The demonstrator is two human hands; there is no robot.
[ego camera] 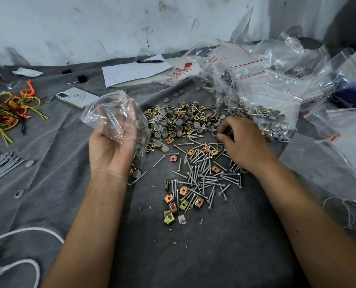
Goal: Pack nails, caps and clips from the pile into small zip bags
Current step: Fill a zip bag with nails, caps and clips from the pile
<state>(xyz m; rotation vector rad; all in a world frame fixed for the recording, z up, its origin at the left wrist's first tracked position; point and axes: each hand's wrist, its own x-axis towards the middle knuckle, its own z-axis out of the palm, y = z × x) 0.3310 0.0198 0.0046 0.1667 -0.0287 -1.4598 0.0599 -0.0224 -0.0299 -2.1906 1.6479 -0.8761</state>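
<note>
Two bare hands work over a loose pile of small hardware on a grey cloth (193,246). The left hand (110,142) holds a small clear plastic zip bag (112,115) up off the cloth, its fingers curled round the crumpled film; some nails and grey caps seem to sit in the bag already, just beyond the fingertips. The right hand (241,142) rests knuckles-up on the pile, its thumb and fingers drawn together at the tips, apparently pinching something small; what it pinches is hidden under the fingers.

Silver steel nails (204,177) lie scattered beneath and just behind the right fingers, towards the wrist. Round grey plastic caps (177,125) are heaped between the two hands, just ahead of the right fingertips. Square brass-coloured metal clips (183,191) are mixed through both, with a cluster well behind the fingers.

Judging by their looks, the nails are stiff, slick and pointed, best taken by the shank in a pinch, several together. The caps should be light and apt to roll; a pinch across the rim suits them. The clips are thin and sharp-edged, likely to snag on one another. The bag is limp and slippery, so its mouth needs holding apart. Filled clear zip bags (266,96) are stacked beyond the right fingers.
</note>
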